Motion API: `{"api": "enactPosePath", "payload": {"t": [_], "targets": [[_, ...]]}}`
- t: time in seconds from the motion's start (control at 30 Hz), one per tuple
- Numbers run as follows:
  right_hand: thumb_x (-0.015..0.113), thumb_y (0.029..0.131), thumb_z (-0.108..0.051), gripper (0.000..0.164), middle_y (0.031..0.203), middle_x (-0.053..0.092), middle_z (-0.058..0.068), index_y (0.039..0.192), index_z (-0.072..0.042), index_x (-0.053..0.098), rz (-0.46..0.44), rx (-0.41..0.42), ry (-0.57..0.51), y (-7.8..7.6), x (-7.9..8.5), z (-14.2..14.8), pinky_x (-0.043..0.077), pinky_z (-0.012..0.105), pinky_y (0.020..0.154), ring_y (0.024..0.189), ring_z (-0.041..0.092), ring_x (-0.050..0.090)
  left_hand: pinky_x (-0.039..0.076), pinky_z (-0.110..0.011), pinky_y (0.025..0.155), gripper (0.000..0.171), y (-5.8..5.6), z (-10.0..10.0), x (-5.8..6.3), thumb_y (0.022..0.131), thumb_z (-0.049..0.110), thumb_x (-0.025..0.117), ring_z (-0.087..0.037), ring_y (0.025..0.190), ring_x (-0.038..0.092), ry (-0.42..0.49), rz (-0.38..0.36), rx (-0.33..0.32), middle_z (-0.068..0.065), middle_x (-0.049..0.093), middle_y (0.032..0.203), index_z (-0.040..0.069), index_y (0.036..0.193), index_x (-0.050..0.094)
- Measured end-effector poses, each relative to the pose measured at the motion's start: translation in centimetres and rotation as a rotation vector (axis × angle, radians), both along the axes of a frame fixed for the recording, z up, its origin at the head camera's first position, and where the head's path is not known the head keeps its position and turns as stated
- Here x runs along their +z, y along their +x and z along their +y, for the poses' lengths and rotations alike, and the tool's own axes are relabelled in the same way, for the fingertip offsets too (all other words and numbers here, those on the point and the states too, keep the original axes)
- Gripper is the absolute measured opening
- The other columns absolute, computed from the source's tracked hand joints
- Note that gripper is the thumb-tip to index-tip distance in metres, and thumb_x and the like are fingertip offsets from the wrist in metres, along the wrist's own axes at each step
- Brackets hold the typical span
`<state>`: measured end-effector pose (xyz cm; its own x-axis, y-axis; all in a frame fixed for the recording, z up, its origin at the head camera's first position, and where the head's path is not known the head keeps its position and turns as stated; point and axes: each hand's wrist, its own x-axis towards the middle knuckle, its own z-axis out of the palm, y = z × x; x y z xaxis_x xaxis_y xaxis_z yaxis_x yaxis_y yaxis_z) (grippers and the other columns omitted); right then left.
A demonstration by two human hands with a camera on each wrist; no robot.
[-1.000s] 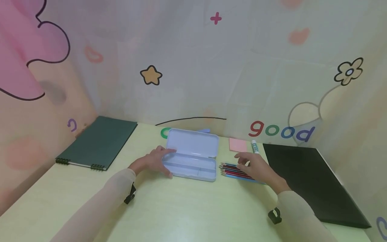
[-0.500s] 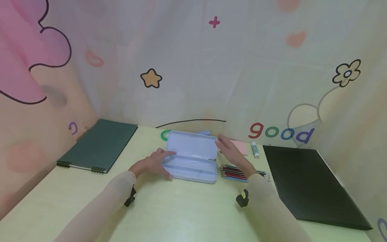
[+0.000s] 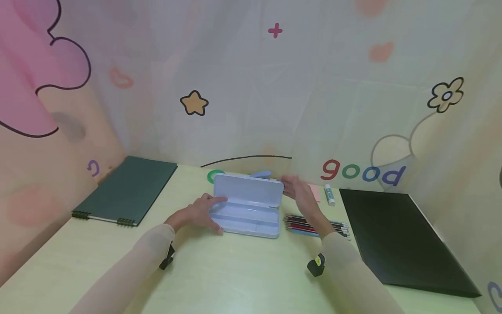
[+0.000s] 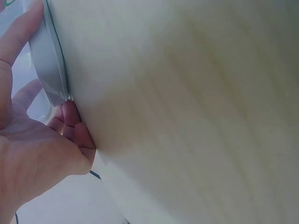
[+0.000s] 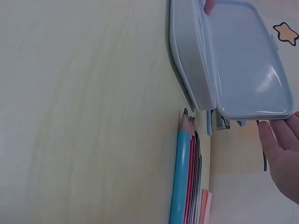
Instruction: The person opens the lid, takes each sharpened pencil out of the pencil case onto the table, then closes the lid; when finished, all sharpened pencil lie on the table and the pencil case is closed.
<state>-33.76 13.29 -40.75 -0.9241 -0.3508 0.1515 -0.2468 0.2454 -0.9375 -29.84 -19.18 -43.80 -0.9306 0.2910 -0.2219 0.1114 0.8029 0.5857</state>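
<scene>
A pale blue pencil case point(image 3: 242, 225) lies on the table with its lid point(image 3: 247, 190) raised, its compartments bare. My left hand point(image 3: 201, 213) grips the left end of the case, thumb at the front wall and index finger over the side; the left wrist view shows the other fingers point(image 4: 72, 114) bent at the corner. My right hand point(image 3: 303, 198) touches the lid's right edge with straight fingers, seen in the right wrist view with fingertips point(image 5: 275, 128) at the lid's rim. Several colored pencils point(image 3: 300, 224) lie side by side right of the case, partly under my right forearm.
A dark green spiral sketchbook point(image 3: 129, 189) lies at the left, a large black board point(image 3: 400, 240) at the right. Behind the case are a green ring point(image 3: 211, 175) and a blue object point(image 3: 260, 174). Pink sticky notes point(image 3: 315, 192) and a glue stick point(image 3: 329, 195) lie at the back right.
My right hand has moved from over the pencils, left and back, to the lid's right edge. The lid now leans slightly forward. My left hand has stayed at the case.
</scene>
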Motion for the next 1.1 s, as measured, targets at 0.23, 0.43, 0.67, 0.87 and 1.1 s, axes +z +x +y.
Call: {"api": "enactPosePath", "payload": {"t": [0.23, 0.43, 0.67, 0.87, 1.1], "targets": [[0.024, 0.110, -0.041, 0.061, 0.144, 0.054, 0.023, 0.142, 0.004, 0.049, 0.091, 0.030, 0.097, 2.2, -0.7, 0.0, 0.035, 0.055, 0.115, 0.133, 0.041, 0.052, 0.040, -0.059, 0.109, 0.098, 0.5, 0.2, -0.2, 0.072, 0.034, 0.090, -0.036, 0.127, 0.043, -0.012, 0.040, -0.012, -0.020, 0.039, 0.137, 0.020, 0.154, 0.038], [0.028, 0.111, -0.035, 0.052, 0.140, 0.060, 0.016, 0.138, -0.002, 0.057, 0.194, 0.075, 0.198, 3.4, -1.4, 0.1, 0.038, 0.055, 0.113, 0.133, 0.037, 0.054, 0.044, -0.058, 0.101, 0.094, 0.9, 0.2, -0.5, 0.072, 0.040, 0.089, -0.034, 0.120, 0.047, -0.078, 0.111, -0.026, -0.019, 0.044, 0.131, 0.017, 0.151, 0.044], [0.034, 0.110, -0.031, 0.048, 0.146, 0.055, 0.014, 0.142, -0.001, 0.053, 0.255, 0.131, 0.342, 4.6, -1.5, 0.5, 0.036, 0.052, 0.115, 0.140, 0.033, 0.047, 0.040, -0.057, 0.109, 0.088, 2.0, -1.2, 0.4, 0.081, 0.036, 0.082, -0.043, 0.131, 0.042, 0.044, 0.031, -0.096, -0.028, 0.035, 0.144, 0.004, 0.151, 0.040], [0.037, 0.109, -0.037, 0.050, 0.151, 0.050, 0.012, 0.147, -0.006, 0.048, 0.276, 0.155, 0.490, 5.2, -1.0, 0.7, 0.035, 0.052, 0.116, 0.143, 0.032, 0.044, 0.048, -0.054, 0.102, 0.059, 2.4, -3.9, 3.2, 0.096, 0.028, 0.065, -0.043, 0.124, 0.056, 0.061, 0.058, -0.131, -0.027, 0.053, 0.138, -0.005, 0.142, 0.049], [0.037, 0.107, -0.044, 0.056, 0.161, 0.035, 0.004, 0.155, -0.014, 0.037, 0.292, 0.250, 0.664, 6.0, -1.0, 1.2, 0.026, 0.048, 0.122, 0.151, 0.025, 0.030, 0.040, -0.059, 0.109, 0.040, 3.1, -2.5, 4.8, 0.105, 0.016, 0.046, -0.045, 0.132, 0.050, 0.057, 0.374, -0.078, -0.027, 0.055, 0.140, -0.006, 0.137, 0.054]]}}
